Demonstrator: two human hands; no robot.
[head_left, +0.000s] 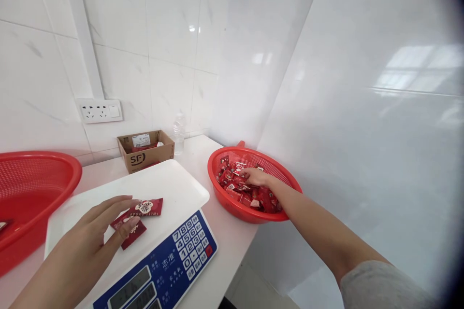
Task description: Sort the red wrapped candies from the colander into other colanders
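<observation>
Two red candy packets (149, 207) lie on the white pan of a digital scale (174, 183). Over them is my left hand (105, 227), its fingers stretched out and its thumb apart from them. The fingertips reach the upper packet while the thumb rests over the lower one. At the right, a red plastic basket (217, 198) holds a heap of red candy packets (235, 193). My right hand (255, 177) reaches in over its near rim, fingers bent together and down among the packets. What those fingertips hold is hidden.
Another red basket (39, 159) stands at the left edge, beside the scale. Behind the scale are a small cardboard box (148, 157) with red packets in it and a clear plastic bottle (179, 133). Tiled walls close off the back and right; a socket panel (99, 111) is on the back wall.
</observation>
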